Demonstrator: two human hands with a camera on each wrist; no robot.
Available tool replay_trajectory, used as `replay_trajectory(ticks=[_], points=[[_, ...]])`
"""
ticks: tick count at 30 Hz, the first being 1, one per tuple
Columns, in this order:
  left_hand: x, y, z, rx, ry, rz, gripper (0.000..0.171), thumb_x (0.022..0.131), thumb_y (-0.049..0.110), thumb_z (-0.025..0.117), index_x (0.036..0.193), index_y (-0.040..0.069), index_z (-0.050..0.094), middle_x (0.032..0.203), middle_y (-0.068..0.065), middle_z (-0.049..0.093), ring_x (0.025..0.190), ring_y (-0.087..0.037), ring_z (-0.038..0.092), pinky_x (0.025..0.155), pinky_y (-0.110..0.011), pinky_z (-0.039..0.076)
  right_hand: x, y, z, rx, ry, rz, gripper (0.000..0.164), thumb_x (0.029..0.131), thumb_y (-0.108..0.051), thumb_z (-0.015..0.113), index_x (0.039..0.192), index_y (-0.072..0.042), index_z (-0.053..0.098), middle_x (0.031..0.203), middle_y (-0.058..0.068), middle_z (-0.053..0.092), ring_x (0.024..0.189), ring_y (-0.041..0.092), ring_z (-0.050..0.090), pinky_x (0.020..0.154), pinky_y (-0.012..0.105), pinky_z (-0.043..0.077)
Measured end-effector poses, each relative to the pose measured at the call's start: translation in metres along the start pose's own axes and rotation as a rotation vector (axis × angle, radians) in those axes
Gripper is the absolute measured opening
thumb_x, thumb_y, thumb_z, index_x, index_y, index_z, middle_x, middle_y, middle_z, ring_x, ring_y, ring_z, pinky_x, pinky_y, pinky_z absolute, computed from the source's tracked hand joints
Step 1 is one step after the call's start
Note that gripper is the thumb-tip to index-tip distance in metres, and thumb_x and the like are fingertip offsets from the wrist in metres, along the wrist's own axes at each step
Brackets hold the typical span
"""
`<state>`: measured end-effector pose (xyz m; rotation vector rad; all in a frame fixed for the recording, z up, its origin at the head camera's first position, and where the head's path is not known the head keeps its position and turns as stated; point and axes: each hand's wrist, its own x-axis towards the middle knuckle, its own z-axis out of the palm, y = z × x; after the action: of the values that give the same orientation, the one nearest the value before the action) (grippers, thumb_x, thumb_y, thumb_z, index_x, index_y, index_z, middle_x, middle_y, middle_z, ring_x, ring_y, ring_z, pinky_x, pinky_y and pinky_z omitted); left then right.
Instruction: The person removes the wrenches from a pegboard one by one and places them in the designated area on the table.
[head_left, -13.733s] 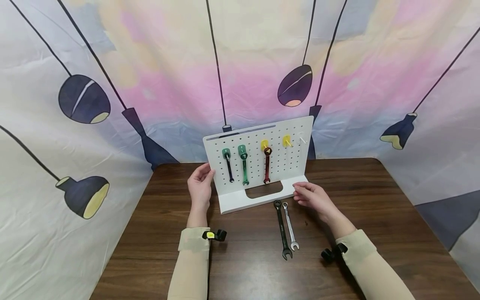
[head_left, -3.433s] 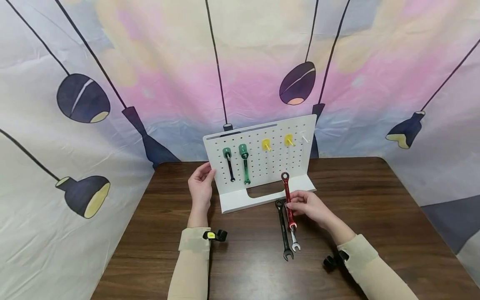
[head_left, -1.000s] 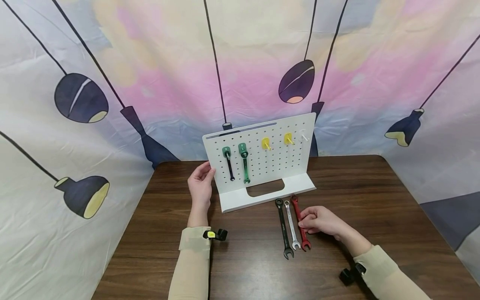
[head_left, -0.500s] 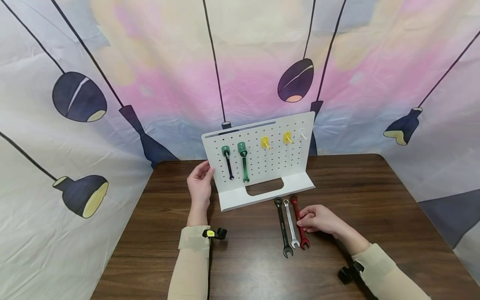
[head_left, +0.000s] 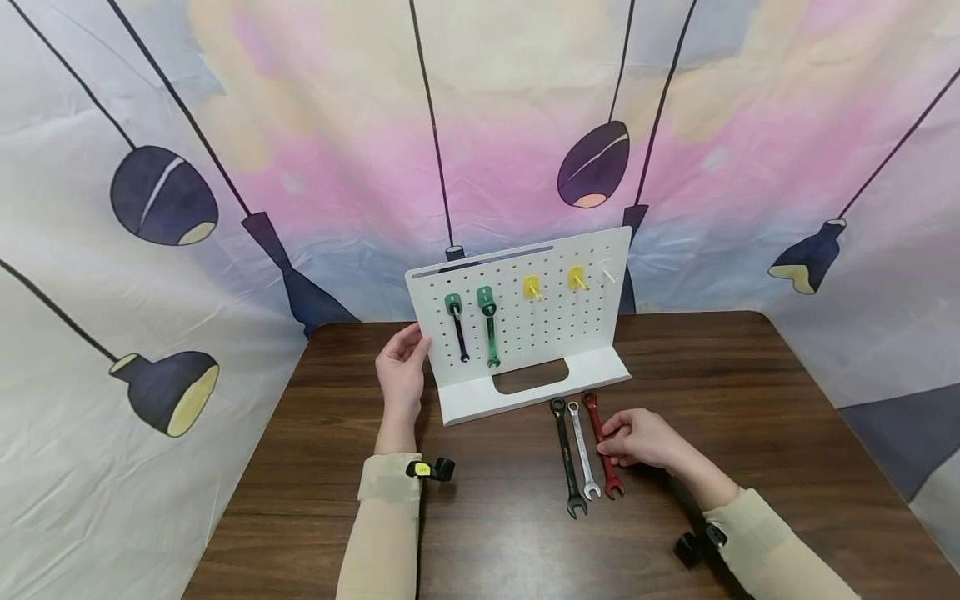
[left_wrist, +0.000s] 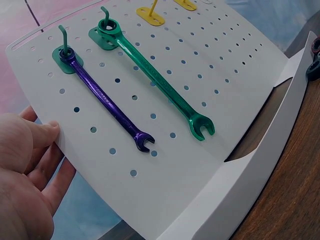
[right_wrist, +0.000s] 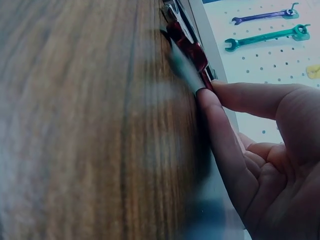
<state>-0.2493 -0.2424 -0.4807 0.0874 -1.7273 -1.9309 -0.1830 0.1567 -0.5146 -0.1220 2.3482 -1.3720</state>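
Head view: a person's left hand is pinching the left edge of a white, perforated, L-shaped pegboard stand, which is standing on a dark brown wood-grain table. Just in front of the stand, the right hand is holding a shiny red combination wrench between thumb and fingers; it is lying to the right of a slim silver combination wrench and a longer black combination wrench, all three pointing their open ends toward the person. A small dark purple wrench and a larger glossy green wrench are hanging on the board, with two yellow hooks showing to their right. Left wrist view: the left thumb is resting on the board's front while the fingers are bending behind it. Right wrist view: thumb and forefinger, narrowly spaced, are gripping the red wrench; the nearby tabletop is appearing blurred.
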Motion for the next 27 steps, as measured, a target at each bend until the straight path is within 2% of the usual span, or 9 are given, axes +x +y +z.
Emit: replay_trajectory(ticks=[14,21,27], points=[[-0.0015,0.0019,0.0009,0.003,0.011,0.004,0.025,0.098,0.000,0.077,0.123,0.002,0.079,0.101,0.001,0.076,0.090,-0.012,0.067,0.078,-0.023,0.056,-0.0035,-0.0011,0.0001,-0.005,0.011,-0.003,0.026,0.089,-0.008,0.086,0.105,0.004,0.071,0.074,0.008,0.070,0.067,0.019,0.071,0.062,0.035,0.062],[-0.0019,0.0018,0.0009,-0.003,0.017,-0.003,0.025,0.097,0.002,0.079,0.122,0.003,0.079,0.102,-0.004,0.076,0.089,-0.013,0.067,0.078,-0.025,0.056,-0.0036,0.0011,-0.0022,0.021,-0.027,-0.011,0.028,0.090,-0.009,0.086,0.109,0.005,0.070,0.076,0.008,0.071,0.069,0.019,0.072,0.063,0.035,0.063],[-0.0021,0.0027,0.0014,-0.004,0.015,0.002,0.025,0.097,0.002,0.078,0.122,0.003,0.079,0.101,-0.002,0.076,0.090,-0.013,0.068,0.078,-0.022,0.056,-0.0019,0.0012,-0.0076,0.035,-0.047,-0.023,0.030,0.093,-0.012,0.084,0.112,0.007,0.069,0.079,0.008,0.072,0.073,0.020,0.073,0.066,0.036,0.063]])
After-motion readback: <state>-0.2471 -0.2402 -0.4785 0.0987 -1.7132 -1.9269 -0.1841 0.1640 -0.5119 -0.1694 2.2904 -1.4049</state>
